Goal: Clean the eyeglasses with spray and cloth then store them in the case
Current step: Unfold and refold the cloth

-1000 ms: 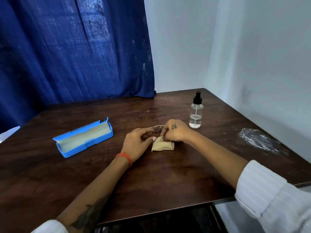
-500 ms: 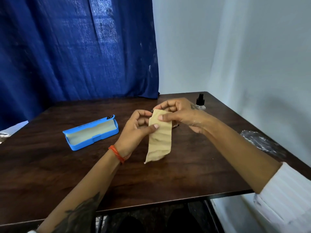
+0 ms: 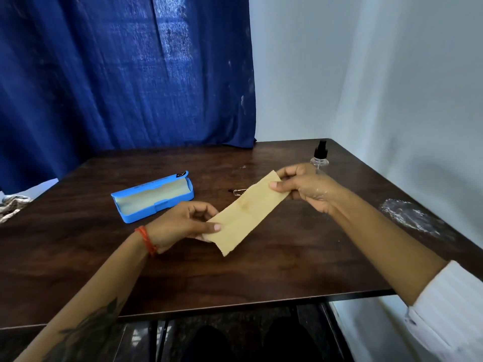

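Observation:
A beige cloth [image 3: 248, 212] stretches as a long strip above the table between both hands. My left hand [image 3: 183, 223] pinches its near lower end, and my right hand [image 3: 305, 189] pinches its far upper end. Behind the cloth the eyeglasses [image 3: 238, 191] lie on the table, mostly hidden, with only a thin metal part showing. The clear spray bottle [image 3: 319, 158] with a black nozzle stands behind my right hand, partly covered by it. An open blue case [image 3: 154, 197] with a pale lining lies to the left.
The dark wooden table [image 3: 235, 273] meets a blue curtain [image 3: 125, 74] at the back and a white wall on the right. A whitish smear [image 3: 407, 215] marks the table's right side. Crumpled fabric [image 3: 10, 207] lies at the far left edge.
The folded cloth was lifted off the table and unfolded. My hands have moved apart, pulling it out into a long slanted strip.

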`<act>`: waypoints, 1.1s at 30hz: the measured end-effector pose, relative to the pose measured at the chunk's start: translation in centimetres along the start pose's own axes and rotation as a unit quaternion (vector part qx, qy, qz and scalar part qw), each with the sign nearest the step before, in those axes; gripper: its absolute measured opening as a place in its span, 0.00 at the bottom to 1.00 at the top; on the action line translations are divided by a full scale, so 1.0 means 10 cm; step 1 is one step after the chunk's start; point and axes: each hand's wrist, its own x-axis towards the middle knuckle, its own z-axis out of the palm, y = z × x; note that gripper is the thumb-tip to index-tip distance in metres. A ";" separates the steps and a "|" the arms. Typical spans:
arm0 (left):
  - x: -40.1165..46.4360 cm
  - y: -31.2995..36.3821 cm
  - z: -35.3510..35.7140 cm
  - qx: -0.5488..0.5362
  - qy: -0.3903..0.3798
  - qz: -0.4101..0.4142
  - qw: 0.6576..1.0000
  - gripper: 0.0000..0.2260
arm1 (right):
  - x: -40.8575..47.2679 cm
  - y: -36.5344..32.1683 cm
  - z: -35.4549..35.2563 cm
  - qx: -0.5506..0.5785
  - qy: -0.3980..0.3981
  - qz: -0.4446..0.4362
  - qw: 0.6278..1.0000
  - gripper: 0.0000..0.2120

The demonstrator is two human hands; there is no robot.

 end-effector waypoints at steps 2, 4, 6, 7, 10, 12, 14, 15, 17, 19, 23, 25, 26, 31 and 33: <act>0.01 0.00 -0.11 0.030 0.032 -0.015 0.999 0.04 | 0.00 0.11 0.03 0.008 0.001 0.020 1.000 0.09; 0.01 0.00 -0.19 0.048 0.045 -0.023 0.998 0.04 | -0.01 0.21 0.04 0.023 -0.012 0.048 0.998 0.08; 0.00 0.01 -0.24 0.073 0.051 -0.017 0.996 0.04 | -0.04 0.30 0.05 0.010 -0.026 0.076 0.997 0.06; 0.00 0.01 -0.25 0.101 0.059 -0.009 0.993 0.04 | -0.05 0.36 0.06 -0.011 -0.028 0.083 0.996 0.06; 0.02 0.00 -0.21 0.256 0.121 0.054 0.957 0.04 | -0.05 0.48 0.12 -0.083 0.016 0.048 0.995 0.08; 0.01 0.00 -0.18 0.314 0.185 0.133 0.922 0.05 | -0.03 0.51 0.15 -0.101 0.078 -0.038 0.991 0.10; -0.02 0.01 -0.17 0.326 0.223 0.215 0.893 0.08 | -0.03 0.51 0.13 -0.132 0.115 -0.129 0.976 0.13; -0.04 -0.01 -0.17 0.327 0.221 0.238 0.887 0.09 | -0.04 0.52 0.11 -0.155 0.111 -0.160 0.969 0.15; -0.10 -0.06 -0.15 0.328 0.175 0.246 0.895 0.10 | -0.10 0.55 0.05 -0.219 0.070 -0.179 0.957 0.14; -0.15 -0.12 -0.11 0.320 0.106 0.208 0.918 0.10 | -0.17 0.58 0.00 -0.273 0.011 -0.154 0.950 0.11; -0.13 -0.17 -0.15 0.272 0.099 0.128 0.949 0.08 | -0.20 0.54 -0.03 -0.255 -0.035 -0.109 0.960 0.08; -0.08 -0.17 -0.18 0.232 0.106 0.089 0.963 0.06 | -0.19 0.52 -0.02 -0.238 -0.025 -0.083 0.968 0.06; -0.05 -0.17 -0.18 0.205 0.101 0.067 0.971 0.05 | -0.18 0.53 -0.02 -0.238 -0.013 -0.071 0.968 0.06; 0.07 -0.20 -0.12 0.222 0.123 0.013 0.967 0.04 | -0.12 0.58 0.03 -0.354 0.045 -0.031 0.934 0.07; 0.09 -0.22 -0.13 0.297 0.144 0.023 0.944 0.04 | -0.11 0.58 0.02 -0.361 0.054 -0.021 0.931 0.07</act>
